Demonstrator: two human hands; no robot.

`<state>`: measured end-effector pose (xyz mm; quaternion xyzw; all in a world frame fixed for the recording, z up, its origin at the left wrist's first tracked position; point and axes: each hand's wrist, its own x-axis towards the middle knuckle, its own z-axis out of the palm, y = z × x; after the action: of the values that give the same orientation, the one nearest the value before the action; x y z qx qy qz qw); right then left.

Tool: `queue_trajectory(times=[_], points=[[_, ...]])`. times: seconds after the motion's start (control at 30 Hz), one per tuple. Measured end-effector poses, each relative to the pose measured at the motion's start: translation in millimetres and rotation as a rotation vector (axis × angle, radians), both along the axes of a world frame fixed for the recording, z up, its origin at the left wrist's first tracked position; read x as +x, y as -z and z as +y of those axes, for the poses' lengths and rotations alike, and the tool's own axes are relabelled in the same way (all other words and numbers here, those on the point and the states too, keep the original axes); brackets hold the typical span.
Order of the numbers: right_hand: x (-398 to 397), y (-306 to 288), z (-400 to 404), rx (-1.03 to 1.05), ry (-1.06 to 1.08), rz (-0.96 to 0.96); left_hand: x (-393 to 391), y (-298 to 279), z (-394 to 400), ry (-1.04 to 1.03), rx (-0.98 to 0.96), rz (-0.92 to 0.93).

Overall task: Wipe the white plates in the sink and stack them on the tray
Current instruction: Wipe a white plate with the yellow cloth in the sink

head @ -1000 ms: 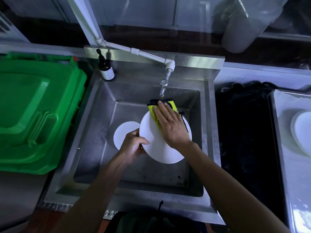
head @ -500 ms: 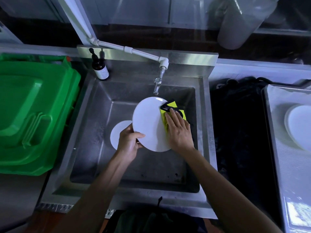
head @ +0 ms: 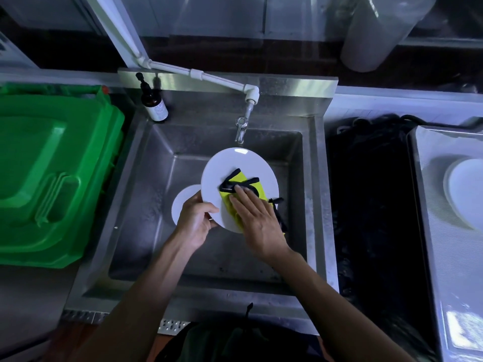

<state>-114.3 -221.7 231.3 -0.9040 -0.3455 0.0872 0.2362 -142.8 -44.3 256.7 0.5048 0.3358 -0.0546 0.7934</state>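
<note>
My left hand (head: 196, 222) grips the lower left rim of a white plate (head: 235, 165), held tilted above the steel sink (head: 146, 205). Flat on the plate's face lies my right hand (head: 254, 220), pressing a yellow cloth with black trim (head: 245, 182) against it. A second white plate (head: 184, 202) lies on the sink floor behind the held one, partly hidden by it and by my left hand. On the metal tray (head: 428, 231) at the far right rests another white plate (head: 465, 189), cut off by the frame edge.
A tap (head: 241, 126) on a white pipe hangs just above the held plate's top edge. A dark soap bottle (head: 153, 103) stands on the sink's back left corner. A green bin lid (head: 52, 176) lies left of the sink. A black basin (head: 366, 205) separates sink and tray.
The cloth and my right hand slid from the plate's top edge to its right rim, then onto the middle of its face. The plate rose slightly toward the tap.
</note>
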Motion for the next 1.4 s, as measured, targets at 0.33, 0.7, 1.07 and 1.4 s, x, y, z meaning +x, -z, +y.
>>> queue_trajectory(times=[0.33,0.7,1.07,1.4], points=[[6.0,-13.1,20.3,0.115,-0.127,-0.010,-7.6,-7.3,-0.9,0.086,0.021,-0.036],[55.0,-23.2,42.7,0.132,-0.077,-0.119,-15.1,-7.3,1.8,0.108,0.042,0.019],[73.8,-7.8,24.5,-0.062,0.226,-0.050,-15.5,1.5,-11.0,-0.122,-0.004,-0.049],[24.9,7.4,26.0,-0.025,0.318,0.126,-10.0,9.7,-10.3,-0.254,-0.037,-0.066]])
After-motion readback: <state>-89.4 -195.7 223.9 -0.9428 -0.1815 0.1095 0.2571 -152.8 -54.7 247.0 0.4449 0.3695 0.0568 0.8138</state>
